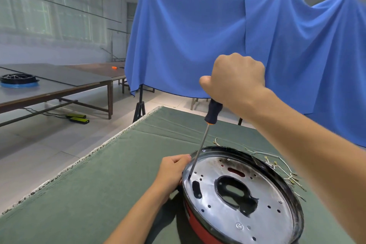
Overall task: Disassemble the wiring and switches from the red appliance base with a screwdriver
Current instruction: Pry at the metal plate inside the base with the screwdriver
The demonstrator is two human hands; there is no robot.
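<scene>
Right hand (pixel 235 79) fist-grips the screwdriver (pixel 200 145), its slim steel shaft tip on the round shiny plate of the red appliance base (pixel 239 198); left hand (pixel 171 172) clasps its black rim, on the green felt bench (pixel 95 194).

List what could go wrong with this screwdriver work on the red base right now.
1. The screwdriver tip sits at the plate's edge beside the left hand gripping the rim; a slip could jab those fingers.
2. The right hand holds the tool tilted, so it may slip off.
3. The red base is tilted and could shift.
</scene>
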